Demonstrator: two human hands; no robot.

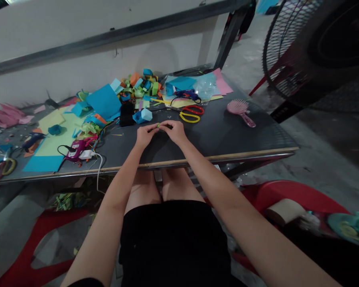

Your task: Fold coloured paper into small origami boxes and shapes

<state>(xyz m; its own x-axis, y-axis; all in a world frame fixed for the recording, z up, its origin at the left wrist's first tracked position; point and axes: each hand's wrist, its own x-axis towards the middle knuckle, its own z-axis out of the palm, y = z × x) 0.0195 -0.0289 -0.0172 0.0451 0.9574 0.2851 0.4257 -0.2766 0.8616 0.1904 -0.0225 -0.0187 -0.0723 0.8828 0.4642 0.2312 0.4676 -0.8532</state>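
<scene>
My left hand (pixel 145 134) and my right hand (pixel 174 131) meet over the dark tabletop (pixel 221 137), fingertips pinched together. Between them is a small green piece of paper (pixel 158 125), mostly covered by the fingers. Just beyond my left hand lie a blue folded paper shape (pixel 139 116) and a pale blue one (pixel 147 114). Past my right hand rest scissors (pixel 190 116) with one red and one yellow handle loop. A dark blue glue gun (pixel 188 95) lies behind them on paper sheets.
A heap of colourful folded paper pieces (pixel 140 85) stands at the back. Left are a purple power strip (pixel 75 150) with cords and more scissors (pixel 4 168). A pink hairbrush (pixel 241 111) lies right. Beyond the table's right end stands a fan (pixel 290 48); red chairs (pixel 305 191) flank me.
</scene>
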